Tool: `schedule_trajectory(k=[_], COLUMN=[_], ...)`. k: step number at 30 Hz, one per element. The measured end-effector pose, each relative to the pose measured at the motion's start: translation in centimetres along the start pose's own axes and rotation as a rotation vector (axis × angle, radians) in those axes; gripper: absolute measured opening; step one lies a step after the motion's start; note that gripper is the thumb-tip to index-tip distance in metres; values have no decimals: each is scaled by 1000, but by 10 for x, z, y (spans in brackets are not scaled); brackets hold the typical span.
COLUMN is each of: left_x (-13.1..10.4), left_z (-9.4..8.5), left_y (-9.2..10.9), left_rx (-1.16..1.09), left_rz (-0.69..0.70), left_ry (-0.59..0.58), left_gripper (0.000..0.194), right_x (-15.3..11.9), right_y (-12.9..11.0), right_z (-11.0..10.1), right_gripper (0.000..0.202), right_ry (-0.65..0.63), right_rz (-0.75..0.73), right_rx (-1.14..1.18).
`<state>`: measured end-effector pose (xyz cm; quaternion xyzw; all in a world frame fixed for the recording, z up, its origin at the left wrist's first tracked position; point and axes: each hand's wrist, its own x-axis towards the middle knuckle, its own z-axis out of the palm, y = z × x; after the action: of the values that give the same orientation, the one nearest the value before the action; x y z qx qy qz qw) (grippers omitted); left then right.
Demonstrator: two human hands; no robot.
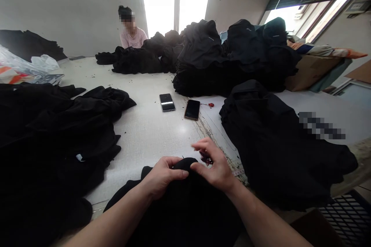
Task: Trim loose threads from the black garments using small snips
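A black garment (191, 200) lies bunched in front of me at the table's near edge. My left hand (164, 173) pinches a raised fold of it between thumb and fingers. Just right of that fold is my right hand (213, 166), its thumb against the cloth and its fingers curled above. In the right palm sits a small dark red tool (206, 157), which looks like thread snips; the fingers hide most of it.
Black garments (58, 135) are heaped at left, with another pile (275, 142) at right. Two phones (167, 102) (192, 109) lie mid-table near a small red object (211, 105). Tall garment stacks (203, 54) stand behind. A person (133, 36) in pink sits across the table (139, 123).
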<state>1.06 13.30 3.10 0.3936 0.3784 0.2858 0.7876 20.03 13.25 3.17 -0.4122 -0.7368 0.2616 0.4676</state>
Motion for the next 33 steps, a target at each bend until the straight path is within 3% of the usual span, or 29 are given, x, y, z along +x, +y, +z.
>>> schedule_trajectory(k=[3,6,8,11,15,21,27,30,33], left_x=[0,0,-1,0,6,17,18,-1,-41], left_z=[2,2,0,-5,-13,-26,-40,-37,-28], left_y=[0,2,3,2,0,-3,4,24,44], left_rx=[5,-8,-19,-31,-55,31,180,235,312], left_rz=[9,29,32,19,18,150,402,546,734], left_ry=[-13,7,19,26,96,310,566,635,703], left_gripper=[20,23,24,24,26,38,45,43,40], right_x=[-2,-2,2,11,11,-39,-111,-137,-149], right_y=[-3,2,7,12,-8,-54,-60,-62,-62], right_z=[13,23,22,7,-24,-48,-82,-96,-98], right_gripper=[16,10,12,17,21,24,40,34,14], right_ry=[-79,46,174,350,449,221,70,-109,-243], right_rz=[-59,14,144,288,259,146,252,291,323], right_rx=[-23,61,260,571,674,642,373,90,-199])
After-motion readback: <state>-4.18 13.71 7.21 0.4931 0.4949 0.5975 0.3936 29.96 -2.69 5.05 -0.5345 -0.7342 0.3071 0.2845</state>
